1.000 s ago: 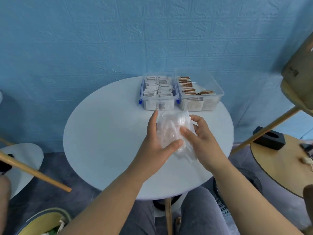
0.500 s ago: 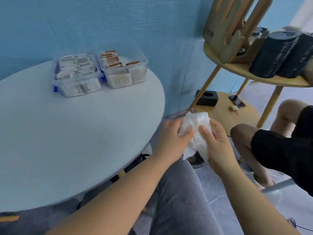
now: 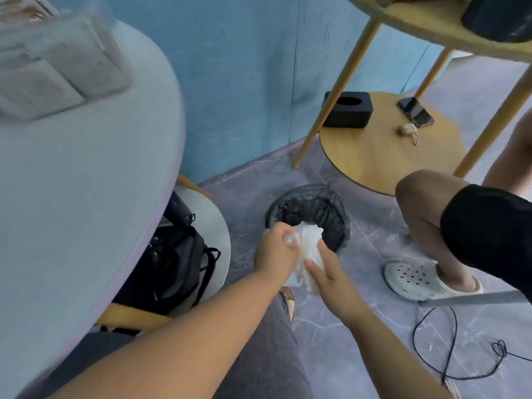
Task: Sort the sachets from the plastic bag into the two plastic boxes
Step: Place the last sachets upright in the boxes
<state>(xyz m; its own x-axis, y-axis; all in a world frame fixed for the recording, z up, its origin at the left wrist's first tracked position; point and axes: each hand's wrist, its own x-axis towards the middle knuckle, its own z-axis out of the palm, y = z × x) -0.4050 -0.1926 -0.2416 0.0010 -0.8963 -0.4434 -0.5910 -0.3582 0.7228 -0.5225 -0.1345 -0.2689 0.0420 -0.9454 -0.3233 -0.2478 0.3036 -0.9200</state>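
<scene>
Blue wall and grey marbled floor frame the scene. On the round counter (image 3: 72,197) at far left, the two plastic boxes (image 3: 57,61) sit side by side, their contents a pale blur. A black backpack (image 3: 172,263) lies beneath. On the floor stands a bin (image 3: 339,214) with a dark liner. Just over its near rim, the left hand (image 3: 276,251) curls tightly round the crumpled plastic bag (image 3: 309,240), while the right hand (image 3: 328,272) pinches its lower end, fingers partly extended. A moment ago both hands held the bag higher, beside the counter's edge.
</scene>
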